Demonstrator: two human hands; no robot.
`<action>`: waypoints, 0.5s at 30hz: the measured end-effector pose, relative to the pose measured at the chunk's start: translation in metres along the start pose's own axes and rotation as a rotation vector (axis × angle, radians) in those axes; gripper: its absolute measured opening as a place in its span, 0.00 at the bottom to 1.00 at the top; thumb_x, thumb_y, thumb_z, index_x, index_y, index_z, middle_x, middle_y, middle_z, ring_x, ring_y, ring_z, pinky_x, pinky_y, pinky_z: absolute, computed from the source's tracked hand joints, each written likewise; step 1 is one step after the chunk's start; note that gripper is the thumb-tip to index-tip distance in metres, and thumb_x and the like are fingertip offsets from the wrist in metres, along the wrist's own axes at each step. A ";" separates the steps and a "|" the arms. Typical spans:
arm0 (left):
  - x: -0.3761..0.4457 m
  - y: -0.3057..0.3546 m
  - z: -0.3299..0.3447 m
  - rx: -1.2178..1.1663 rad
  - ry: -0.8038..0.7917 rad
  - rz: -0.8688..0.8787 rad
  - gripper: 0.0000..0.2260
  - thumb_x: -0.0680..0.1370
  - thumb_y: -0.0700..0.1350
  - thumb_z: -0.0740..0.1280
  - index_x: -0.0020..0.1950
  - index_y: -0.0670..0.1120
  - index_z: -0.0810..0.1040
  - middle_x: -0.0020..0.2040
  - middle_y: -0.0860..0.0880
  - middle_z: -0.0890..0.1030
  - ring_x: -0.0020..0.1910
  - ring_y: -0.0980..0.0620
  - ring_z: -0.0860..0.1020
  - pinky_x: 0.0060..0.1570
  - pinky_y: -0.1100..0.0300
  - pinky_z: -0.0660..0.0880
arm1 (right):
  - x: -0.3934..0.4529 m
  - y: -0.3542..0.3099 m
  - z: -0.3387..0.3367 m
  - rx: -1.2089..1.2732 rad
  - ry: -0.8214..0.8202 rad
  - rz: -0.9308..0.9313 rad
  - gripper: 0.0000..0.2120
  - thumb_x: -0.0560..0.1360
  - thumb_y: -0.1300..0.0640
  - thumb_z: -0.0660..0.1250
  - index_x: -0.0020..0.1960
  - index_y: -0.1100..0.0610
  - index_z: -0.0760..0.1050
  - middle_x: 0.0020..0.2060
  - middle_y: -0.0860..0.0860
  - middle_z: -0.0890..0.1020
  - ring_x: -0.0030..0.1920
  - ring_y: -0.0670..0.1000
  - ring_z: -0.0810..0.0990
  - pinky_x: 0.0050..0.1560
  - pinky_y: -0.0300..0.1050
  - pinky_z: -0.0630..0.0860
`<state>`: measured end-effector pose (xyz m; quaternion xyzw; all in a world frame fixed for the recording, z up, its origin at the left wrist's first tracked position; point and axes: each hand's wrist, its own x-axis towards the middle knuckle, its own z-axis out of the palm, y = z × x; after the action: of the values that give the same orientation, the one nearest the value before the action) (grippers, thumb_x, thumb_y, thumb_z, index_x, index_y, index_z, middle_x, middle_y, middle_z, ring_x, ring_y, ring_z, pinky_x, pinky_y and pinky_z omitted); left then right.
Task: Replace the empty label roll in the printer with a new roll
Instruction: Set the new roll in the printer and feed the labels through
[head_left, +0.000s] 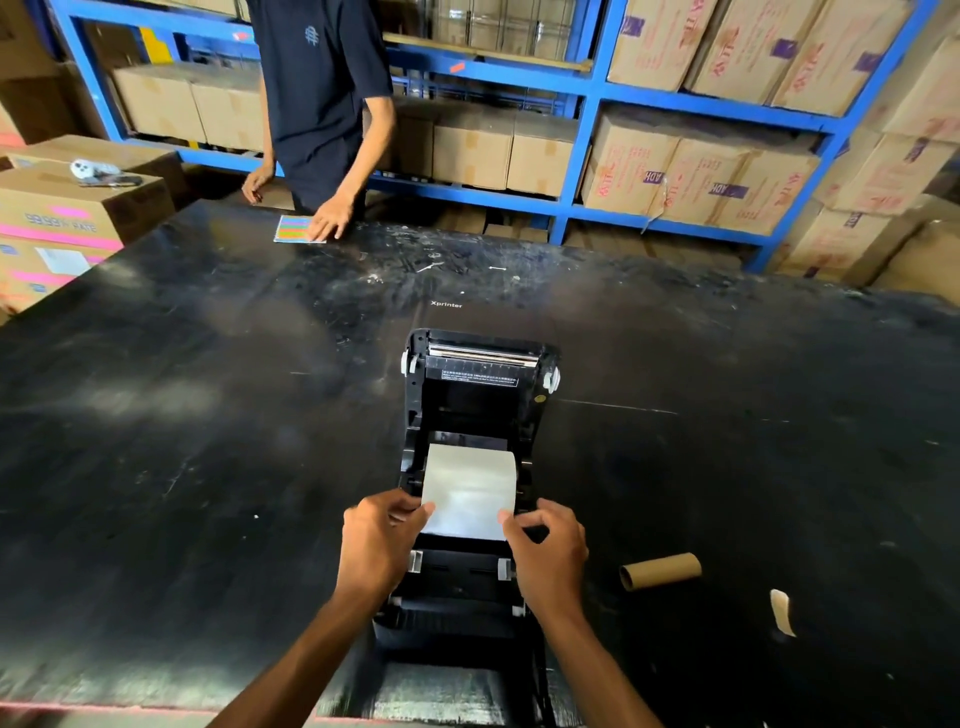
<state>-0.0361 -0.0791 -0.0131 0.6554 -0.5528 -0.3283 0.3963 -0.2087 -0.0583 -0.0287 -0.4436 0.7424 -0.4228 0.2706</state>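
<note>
A black label printer (470, 587) stands on the black table with its lid (480, 364) swung open away from me. A new white label roll (470, 483) sits in the printer's bay, its loose end drawn toward me. My left hand (382, 540) pinches the left corner of that paper end between thumb and fingers. My right hand (548, 551) pinches the right corner. The empty brown cardboard core (661, 570) lies on its side on the table, to the right of the printer.
A torn scrap of label backing (782, 612) lies right of the core. Across the black table (208, 415) another person (322, 104) rests a hand on a coloured sheet (296, 228). Blue shelving (582, 88) with cartons lines the back; stacked boxes (67, 218) stand at left.
</note>
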 end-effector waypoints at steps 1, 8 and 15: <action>0.000 -0.001 0.000 0.009 0.002 0.003 0.07 0.73 0.45 0.72 0.41 0.41 0.84 0.34 0.51 0.82 0.35 0.59 0.79 0.33 0.72 0.71 | -0.001 0.001 0.001 -0.008 0.013 0.004 0.11 0.69 0.52 0.74 0.34 0.58 0.79 0.58 0.53 0.78 0.63 0.53 0.72 0.66 0.53 0.63; 0.000 -0.004 -0.002 -0.006 -0.017 -0.019 0.07 0.72 0.43 0.73 0.36 0.42 0.81 0.32 0.50 0.80 0.32 0.56 0.78 0.31 0.70 0.70 | -0.006 -0.001 0.000 -0.051 -0.003 0.056 0.13 0.71 0.49 0.72 0.35 0.59 0.78 0.60 0.52 0.78 0.64 0.52 0.70 0.62 0.45 0.55; 0.002 -0.009 -0.006 -0.081 -0.071 -0.043 0.05 0.72 0.42 0.73 0.42 0.42 0.79 0.34 0.47 0.81 0.32 0.54 0.77 0.28 0.69 0.73 | -0.006 -0.001 -0.011 -0.086 -0.135 0.018 0.10 0.72 0.51 0.71 0.37 0.58 0.80 0.64 0.50 0.74 0.67 0.50 0.66 0.65 0.47 0.53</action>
<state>-0.0265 -0.0795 -0.0178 0.6385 -0.5387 -0.3816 0.3956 -0.2138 -0.0488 -0.0227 -0.4758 0.7439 -0.3571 0.3044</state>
